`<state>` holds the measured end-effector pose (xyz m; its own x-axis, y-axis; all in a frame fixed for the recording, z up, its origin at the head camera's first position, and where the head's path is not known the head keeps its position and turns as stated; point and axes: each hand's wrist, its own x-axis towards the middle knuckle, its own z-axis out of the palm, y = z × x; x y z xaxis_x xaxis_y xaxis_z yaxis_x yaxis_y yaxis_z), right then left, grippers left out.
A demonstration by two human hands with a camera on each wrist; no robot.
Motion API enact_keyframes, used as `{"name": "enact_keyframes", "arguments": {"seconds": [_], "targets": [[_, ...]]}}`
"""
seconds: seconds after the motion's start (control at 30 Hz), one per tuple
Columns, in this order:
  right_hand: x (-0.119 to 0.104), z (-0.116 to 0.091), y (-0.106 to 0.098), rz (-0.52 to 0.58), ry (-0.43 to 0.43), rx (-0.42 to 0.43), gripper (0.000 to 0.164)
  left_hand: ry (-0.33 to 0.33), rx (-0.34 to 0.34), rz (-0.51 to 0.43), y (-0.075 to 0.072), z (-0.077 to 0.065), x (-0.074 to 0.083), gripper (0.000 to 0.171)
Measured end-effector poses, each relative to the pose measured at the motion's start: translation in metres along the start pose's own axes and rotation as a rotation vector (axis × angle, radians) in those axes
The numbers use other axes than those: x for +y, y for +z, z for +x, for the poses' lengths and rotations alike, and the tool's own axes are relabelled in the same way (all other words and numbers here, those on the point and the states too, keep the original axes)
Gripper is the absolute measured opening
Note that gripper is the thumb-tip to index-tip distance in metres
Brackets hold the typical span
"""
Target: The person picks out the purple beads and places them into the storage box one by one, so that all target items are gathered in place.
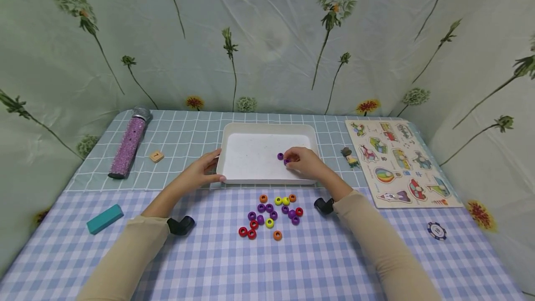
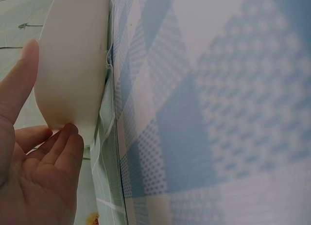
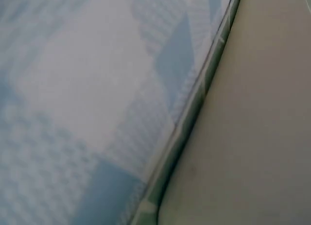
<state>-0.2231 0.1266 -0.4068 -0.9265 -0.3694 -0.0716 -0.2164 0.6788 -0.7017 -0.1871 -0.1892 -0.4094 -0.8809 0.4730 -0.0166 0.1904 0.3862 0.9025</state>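
A shallow white tray [image 1: 255, 152] lies across the middle of the table. My left hand [image 1: 199, 171] holds its near left corner, thumb at the front and fingers against the left side. In the left wrist view the curled fingers [image 2: 63, 145] press on the tray's outer wall [image 2: 73, 60]. Inside the tray, at its right end, my right hand [image 1: 307, 161] pinches a purple bead [image 1: 286, 162] between thumb and fingertips. Another purple bead [image 1: 280, 156] sits just left of those fingers. Only tray wall [image 3: 243, 118] and cloth show in the right wrist view; the hand is hidden there.
Several loose purple, red, yellow and orange beads [image 1: 269, 222] lie before the tray. Leftward are a glittery microphone [image 1: 128, 145], a wooden number tile [image 1: 156, 156] and a teal block [image 1: 105, 219]. A picture puzzle board [image 1: 388, 187], small figurine [image 1: 350, 157] and poker chip [image 1: 436, 231] lie right.
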Motion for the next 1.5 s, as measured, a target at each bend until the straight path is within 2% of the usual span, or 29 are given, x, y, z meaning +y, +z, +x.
{"name": "enact_keyframes", "arguments": {"seconds": [0.2, 0.27, 0.43, 0.6, 0.73, 0.87, 0.97, 1.13, 1.33, 1.5], "targets": [[-0.012, -0.021, -0.012, 0.071, -0.113, 0.038, 0.029, -0.007, -0.005, -0.003, 0.002, -0.005, 0.018, 0.081], [-0.016, -0.034, -0.014, 0.107, -0.164, 0.06, 0.031, -0.019, -0.001, -0.005, 0.002, -0.007, 0.026, 0.079], [-0.028, -0.077, -0.015, 0.21, -0.261, 0.075, 0.031, -0.027, -0.004, -0.002, 0.003, -0.007, 0.03, 0.078], [-0.043, -0.116, -0.011, 0.266, -0.257, 0.012, 0.028, -0.026, -0.012, -0.013, 0.002, -0.007, 0.03, 0.078], [-0.045, -0.132, -0.004, 0.259, -0.215, -0.072, 0.027, -0.026, -0.011, -0.011, 0.002, -0.006, 0.028, 0.08], [-0.041, -0.141, 0.003, 0.254, -0.154, -0.133, 0.026, -0.021, -0.006, -0.019, 0.001, -0.003, 0.018, 0.082], [-0.038, -0.144, 0.008, 0.246, -0.139, -0.149, 0.024, -0.016, -0.002, -0.015, 0.0, -0.001, 0.008, 0.084], [-0.028, -0.143, 0.017, 0.202, -0.184, -0.134, 0.022, -0.005, 0.002, -0.005, 0.0, 0.001, -0.002, 0.086], [-0.007, -0.136, 0.031, 0.073, -0.233, -0.117, 0.021, -0.004, 0.005, 0.007, 0.0, 0.0, -0.002, 0.087], [-0.005, -0.135, 0.037, 0.007, -0.228, -0.129, 0.019, -0.016, 0.008, 0.019, 0.0, 0.0, -0.002, 0.087]]}}
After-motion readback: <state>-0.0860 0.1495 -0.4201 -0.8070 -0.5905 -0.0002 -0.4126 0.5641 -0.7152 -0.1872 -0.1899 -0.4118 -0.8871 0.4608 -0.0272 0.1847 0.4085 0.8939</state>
